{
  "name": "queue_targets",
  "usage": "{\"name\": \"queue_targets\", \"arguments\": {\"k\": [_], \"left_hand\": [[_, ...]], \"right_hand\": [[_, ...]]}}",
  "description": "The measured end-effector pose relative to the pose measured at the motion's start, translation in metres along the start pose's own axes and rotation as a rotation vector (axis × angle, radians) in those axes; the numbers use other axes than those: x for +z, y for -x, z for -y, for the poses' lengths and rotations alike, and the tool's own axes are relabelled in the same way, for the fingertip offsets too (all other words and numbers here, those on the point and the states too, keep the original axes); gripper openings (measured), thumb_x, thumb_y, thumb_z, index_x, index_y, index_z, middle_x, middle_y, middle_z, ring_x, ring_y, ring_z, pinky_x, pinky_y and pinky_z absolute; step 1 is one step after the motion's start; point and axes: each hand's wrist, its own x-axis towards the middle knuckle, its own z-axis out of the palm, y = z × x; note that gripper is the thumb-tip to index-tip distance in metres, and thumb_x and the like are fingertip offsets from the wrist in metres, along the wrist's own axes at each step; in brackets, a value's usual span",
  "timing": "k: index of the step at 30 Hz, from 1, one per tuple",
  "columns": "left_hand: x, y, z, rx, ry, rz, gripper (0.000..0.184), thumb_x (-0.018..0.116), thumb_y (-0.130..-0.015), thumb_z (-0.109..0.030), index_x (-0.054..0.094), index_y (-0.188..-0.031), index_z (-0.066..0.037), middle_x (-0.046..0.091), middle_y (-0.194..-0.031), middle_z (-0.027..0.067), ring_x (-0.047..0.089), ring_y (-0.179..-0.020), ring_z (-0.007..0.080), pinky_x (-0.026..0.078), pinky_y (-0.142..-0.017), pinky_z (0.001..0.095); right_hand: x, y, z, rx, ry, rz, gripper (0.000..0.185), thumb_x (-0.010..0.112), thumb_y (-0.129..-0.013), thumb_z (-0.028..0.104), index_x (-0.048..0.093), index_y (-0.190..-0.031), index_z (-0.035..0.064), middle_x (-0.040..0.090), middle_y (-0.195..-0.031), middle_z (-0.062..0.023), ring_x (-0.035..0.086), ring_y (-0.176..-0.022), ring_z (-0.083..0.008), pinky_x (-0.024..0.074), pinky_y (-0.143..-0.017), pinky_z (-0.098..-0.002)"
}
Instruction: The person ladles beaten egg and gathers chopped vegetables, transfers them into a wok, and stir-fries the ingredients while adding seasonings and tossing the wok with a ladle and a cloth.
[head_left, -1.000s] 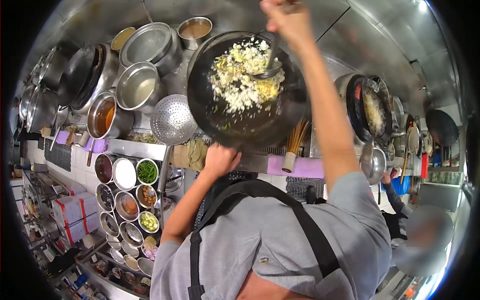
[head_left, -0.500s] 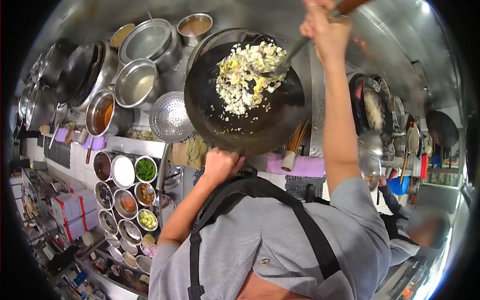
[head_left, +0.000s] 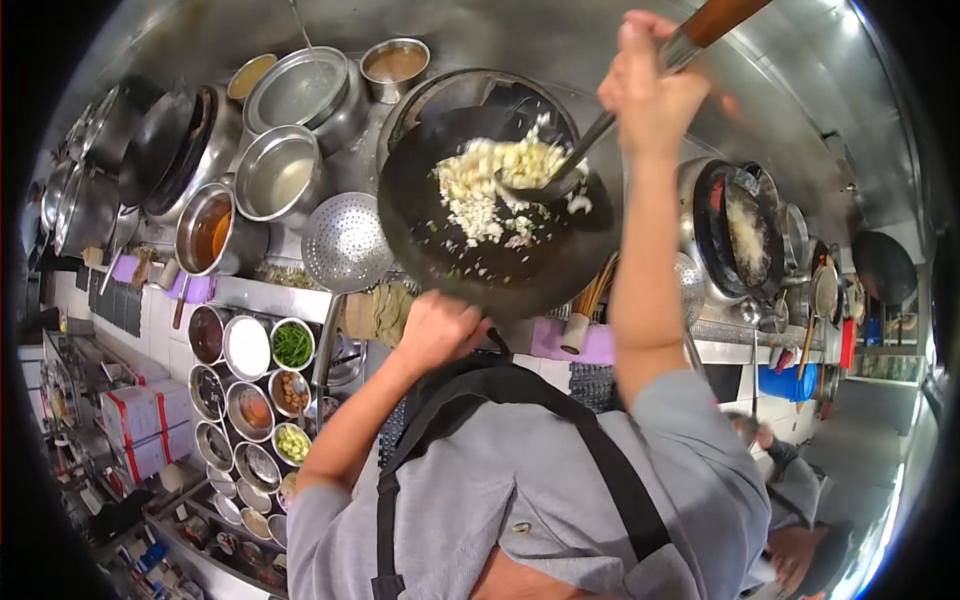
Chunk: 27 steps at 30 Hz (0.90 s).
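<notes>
My left hand (head_left: 442, 328) is closed at the near edge of a dark wok (head_left: 480, 272), gripping it there; the exact grip point is hidden under my fingers. Fried rice (head_left: 478, 205) with yellow egg bits and green specks lies in the far part of the wok, some grains in the air. Raised above the wok's right side, my right hand (head_left: 655, 90) is wrapped around the handle of a ladle (head_left: 592, 135). The ladle's dark bowl is down in the rice, and its wooden handle end sticks out past my hand.
Left of the wok sit a perforated strainer (head_left: 347, 243), a pot of cloudy liquid (head_left: 278, 175) and a pot of orange liquid (head_left: 205, 235). Several ingredient bowls (head_left: 247, 347) stand lower left. A bamboo brush (head_left: 590, 295) is near the wok's right edge. Another wok (head_left: 715, 230) lies farther right, and a co-worker (head_left: 790, 480) is lower right.
The ladle bowl has moved down and slightly right through the rice. The rice has shifted and grains are flying. My right hand has dropped slightly, and the co-worker has moved.
</notes>
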Motion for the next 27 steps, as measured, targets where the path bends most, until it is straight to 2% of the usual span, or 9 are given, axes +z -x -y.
{"name": "queue_targets", "arguments": {"k": [4, 8, 10, 13, 18, 22, 23, 24, 27], "left_hand": [[0.045, -0.039, 0.042, -0.067, 0.02, -0.002, 0.028, 0.074, -0.081, -0.031, 0.06, -0.069, -0.009, 0.063, -0.066, 0.0108, 0.065, -0.065, 0.0309, 0.052, -0.067, 0.0443], [0.062, 0.024, 0.035, -0.075, -0.086, 0.027, 0.029, 0.074, -0.08, -0.033, 0.065, -0.067, -0.008, 0.068, -0.072, 0.0119, 0.067, -0.068, 0.0305, 0.053, -0.07, 0.0456], [0.039, 0.042, 0.012, -0.201, -0.048, 0.215, 0.031, 0.076, -0.077, -0.031, 0.061, -0.061, -0.01, 0.066, -0.068, 0.0118, 0.065, -0.062, 0.0313, 0.052, -0.064, 0.0452], [0.004, -0.01, 0.001, -0.087, 0.032, -0.037, 0.031, 0.077, -0.077, -0.029, 0.057, -0.06, -0.01, 0.063, -0.062, 0.0114, 0.063, -0.057, 0.0326, 0.05, -0.057, 0.0438], [0.054, -0.046, 0.043, -0.09, -0.045, 0.023, 0.028, 0.068, -0.09, -0.032, 0.063, -0.074, -0.009, 0.063, -0.064, 0.0124, 0.064, -0.064, 0.0338, 0.048, -0.063, 0.0469], [0.049, 0.03, 0.027, -0.171, -0.014, 0.079, 0.027, 0.074, -0.081, -0.032, 0.068, -0.075, -0.007, 0.071, -0.079, 0.0188, 0.068, -0.077, 0.0374, 0.054, -0.072, 0.0481], [0.025, 0.028, 0.01, -0.224, -0.05, 0.165, 0.027, 0.077, -0.078, -0.029, 0.066, -0.068, -0.007, 0.071, -0.078, 0.0184, 0.069, -0.074, 0.0374, 0.054, -0.07, 0.0482], [0.011, 0.018, 0.0, -0.162, -0.046, 0.066, 0.027, 0.079, -0.076, -0.025, 0.064, -0.063, -0.008, 0.068, -0.072, 0.017, 0.067, -0.067, 0.0373, 0.053, -0.065, 0.0462], [-0.004, -0.049, -0.002, -0.109, -0.043, -0.075, 0.032, 0.081, -0.074, -0.025, 0.058, -0.062, -0.008, 0.059, -0.059, 0.0158, 0.06, -0.059, 0.0387, 0.045, -0.057, 0.0508]], "right_hand": [[0.072, 0.046, -0.132, -0.366, 0.361, 0.088, 0.03, 0.067, -0.096, 0.024, 0.063, -0.08, -0.0011, 0.066, -0.067, -0.0103, 0.066, -0.07, -0.0257, 0.0511, -0.069, -0.0383], [0.024, -0.019, -0.063, 0.124, 0.411, 0.288, 0.027, 0.074, -0.092, 0.027, 0.072, -0.084, 0.0019, 0.062, -0.061, -0.0042, 0.051, -0.047, -0.0131, 0.046, -0.051, -0.0331], [0.006, -0.033, -0.027, 0.13, 0.057, 0.24, 0.023, 0.073, -0.094, 0.025, 0.073, -0.092, 0.0022, 0.06, -0.062, 0.001, 0.049, -0.047, -0.0076, 0.0412, -0.047, -0.0266], [0.013, 0.0, 0.005, -0.139, 0.17, 0.059, 0.023, 0.071, -0.096, 0.025, 0.072, -0.093, 0.0016, 0.059, -0.062, 0.0024, 0.05, -0.049, -0.0055, 0.0392, -0.046, -0.0236], [0.069, 0.052, -0.127, -0.197, 0.427, 0.208, 0.03, 0.067, -0.095, 0.027, 0.07, -0.086, -0.0016, 0.069, -0.07, -0.0137, 0.067, -0.059, -0.0226, 0.0528, -0.062, -0.0368], [0.013, -0.018, -0.046, 0.002, 0.193, 0.211, 0.029, 0.065, -0.093, 0.025, 0.066, -0.078, 0.0005, 0.062, -0.056, -0.01, 0.062, -0.051, -0.0193, 0.0506, -0.054, -0.0362], [0.005, -0.03, -0.057, -0.406, 0.409, 0.089, 0.026, 0.066, -0.092, 0.022, 0.065, -0.079, -0.0007, 0.06, -0.056, -0.0145, 0.061, -0.05, -0.0211, 0.0498, -0.053, -0.0375], [0.006, -0.018, -0.021, -0.162, 0.16, -0.062, 0.021, 0.067, -0.09, 0.018, 0.065, -0.086, -0.002, 0.056, -0.056, -0.0179, 0.058, -0.048, -0.0276, 0.0481, -0.053, -0.0397], [0.021, 0.036, -0.008, -0.229, 0.207, -0.056, 0.018, 0.066, -0.088, 0.013, 0.063, -0.095, -0.003, 0.053, -0.055, -0.0195, 0.057, -0.052, -0.0383, 0.046, -0.054, -0.0423]]}}
